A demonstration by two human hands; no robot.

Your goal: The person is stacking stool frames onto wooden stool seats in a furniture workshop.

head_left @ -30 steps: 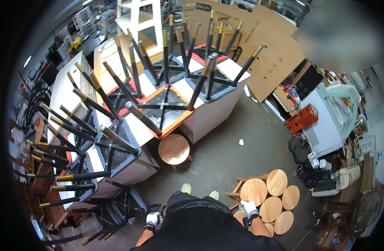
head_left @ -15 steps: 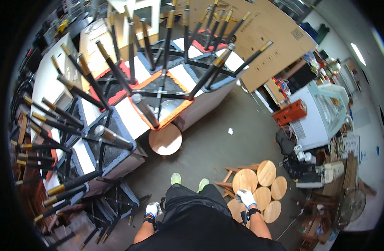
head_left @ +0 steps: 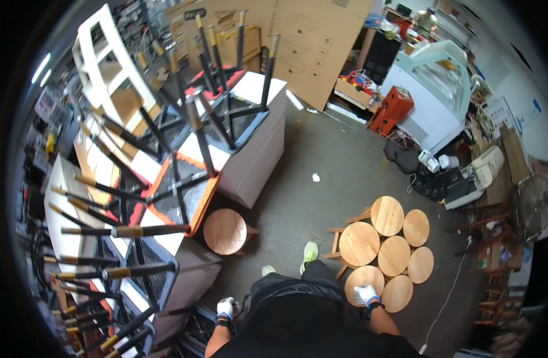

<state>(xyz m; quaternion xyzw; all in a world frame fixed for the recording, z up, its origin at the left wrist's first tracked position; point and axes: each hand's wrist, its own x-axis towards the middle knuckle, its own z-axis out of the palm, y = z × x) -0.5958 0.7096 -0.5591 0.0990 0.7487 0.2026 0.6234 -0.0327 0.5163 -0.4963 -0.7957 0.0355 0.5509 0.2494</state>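
I stand on a grey floor in a crowded workshop, and both my hands wear white gloves. My right hand [head_left: 366, 294] hangs at my side, just over the nearest of several round wooden stools [head_left: 386, 250] grouped on the floor to my right. My left hand [head_left: 227, 308] hangs by my left hip, next to a white table [head_left: 190, 280] carrying upturned chairs. Neither hand holds anything. A single round wooden stool [head_left: 225, 231] stands ahead of my feet, close against the tables.
White tables [head_left: 256, 161] along the left carry several upturned black-legged chairs [head_left: 178, 191]. Cardboard sheets [head_left: 310, 42] lean at the back. A white glass-topped cabinet [head_left: 435, 89], an orange box [head_left: 393, 107], a fan [head_left: 533, 206] and a white floor cable [head_left: 453, 292] crowd the right.
The view has swung rightward and moved closer, showing more of the right-hand clutter. The wooden stools now lie nearer, and my hands stay low at my sides.
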